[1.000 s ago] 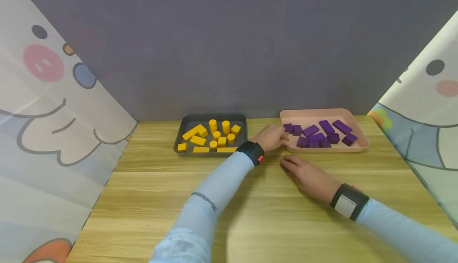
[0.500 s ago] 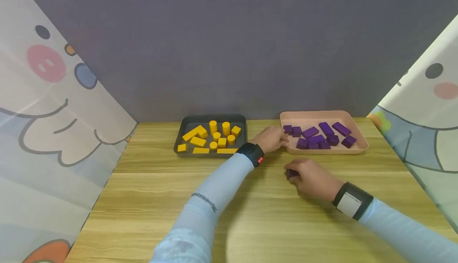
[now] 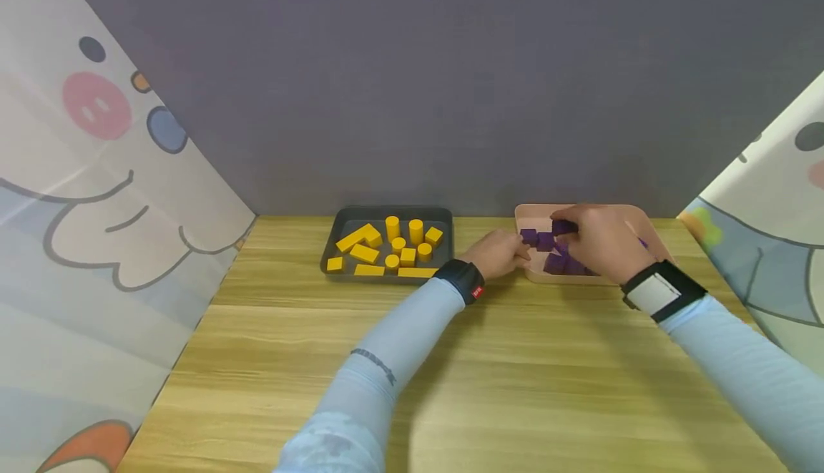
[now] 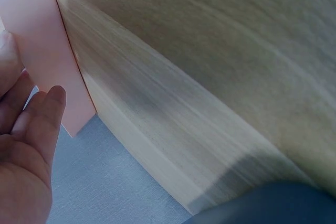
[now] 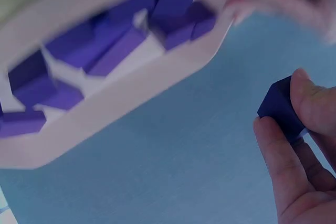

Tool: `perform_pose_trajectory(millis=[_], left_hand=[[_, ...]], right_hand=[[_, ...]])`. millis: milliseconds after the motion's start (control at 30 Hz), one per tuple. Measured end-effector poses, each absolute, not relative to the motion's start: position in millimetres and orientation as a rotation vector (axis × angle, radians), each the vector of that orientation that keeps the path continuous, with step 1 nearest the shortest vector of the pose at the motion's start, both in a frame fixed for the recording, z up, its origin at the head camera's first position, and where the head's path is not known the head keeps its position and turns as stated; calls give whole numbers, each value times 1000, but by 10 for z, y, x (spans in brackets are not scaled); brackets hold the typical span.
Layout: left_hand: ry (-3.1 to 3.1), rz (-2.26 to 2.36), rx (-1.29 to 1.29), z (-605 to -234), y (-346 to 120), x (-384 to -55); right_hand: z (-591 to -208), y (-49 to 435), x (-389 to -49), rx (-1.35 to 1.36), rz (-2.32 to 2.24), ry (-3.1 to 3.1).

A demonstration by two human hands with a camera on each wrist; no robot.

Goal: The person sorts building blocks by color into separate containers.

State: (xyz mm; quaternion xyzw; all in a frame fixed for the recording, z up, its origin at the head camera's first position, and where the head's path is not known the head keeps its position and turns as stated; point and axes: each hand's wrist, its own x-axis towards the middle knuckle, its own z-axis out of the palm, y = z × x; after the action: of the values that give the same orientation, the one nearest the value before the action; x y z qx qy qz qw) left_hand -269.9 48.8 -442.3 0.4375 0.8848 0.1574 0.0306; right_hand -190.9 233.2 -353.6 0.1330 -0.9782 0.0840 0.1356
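Observation:
My right hand (image 3: 605, 242) pinches a purple block (image 3: 563, 227) over the pink tray (image 3: 534, 210). Thumb and fingertips hold that block (image 5: 281, 107) from opposite sides in the right wrist view. Several other purple blocks (image 3: 555, 263) lie in the tray, some hidden behind the right hand. At the tray's left end, my left hand (image 3: 494, 255) grips the edge. Up close in the left wrist view, the thumb is at the pink wall (image 4: 39, 30) and the fingers (image 4: 44, 121) are outside it.
Left of the hands stands a dark grey tray (image 3: 329, 244) with several yellow blocks (image 3: 364, 253) and cylinders (image 3: 415, 232). Both trays are on a wooden table (image 3: 270, 358), near a grey back wall (image 3: 399, 86). Cartoon-printed panels (image 3: 64, 258) flank the table.
My right hand picked up the purple block from the table in front of the tray and carried it up over the tray. My left hand stays at the tray's left edge.

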Motion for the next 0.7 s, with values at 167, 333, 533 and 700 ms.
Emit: perform_pose_trajectory(millis=[167,333,533,700], left_hand=[[2728,506,1347,-4483,496,-2699],[2722,516,1313,-4476,444,-2655],[2713,484,1299,-4466,460,-2659],[2712,475,1301,-4446,503,-2683]], right_hand=[[-3542,2489,-2271,135,284,-3003],[-3778,2615,-2605,80,422,-3030],[-3978,2724,-2763,38,488,-3065],[-4070,2819,-2806,110,460,-3054]])
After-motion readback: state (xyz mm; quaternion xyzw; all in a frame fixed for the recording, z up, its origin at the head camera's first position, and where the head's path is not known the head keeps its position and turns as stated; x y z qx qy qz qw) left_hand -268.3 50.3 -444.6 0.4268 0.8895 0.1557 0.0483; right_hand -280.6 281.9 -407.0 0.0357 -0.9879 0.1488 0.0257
